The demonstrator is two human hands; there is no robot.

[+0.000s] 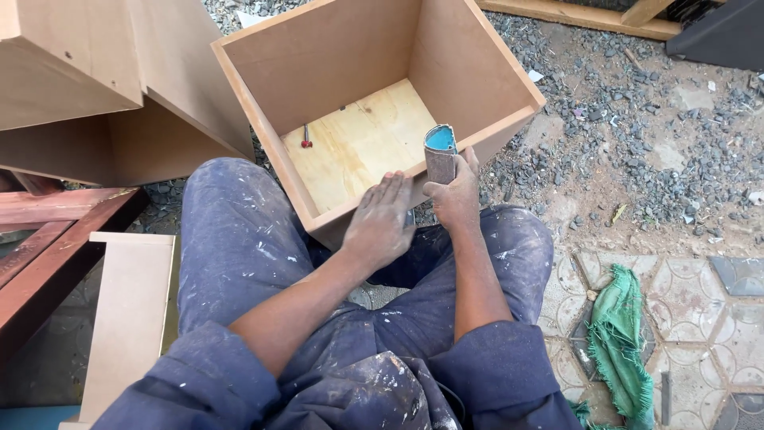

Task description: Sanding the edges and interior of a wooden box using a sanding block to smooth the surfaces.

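Note:
An open wooden box point(263, 119) of brown board with a pale plywood bottom rests against my knees, its opening facing up. My left hand point(380, 223) lies flat on the box's near rim, fingers together. My right hand point(455, 195) grips a folded piece of sandpaper point(440, 151), brown outside and blue inside, held upright against the same rim. A small red-tipped bit point(305, 140) lies on the box's plywood bottom. Dust covers both hands.
Another brown board cabinet point(87, 87) stands at the left. Reddish wooden rails point(48, 239) and a pale board point(127, 318) lie by my left leg. A green rag point(625, 342) lies on patterned paving at the right. Gravel covers the ground beyond.

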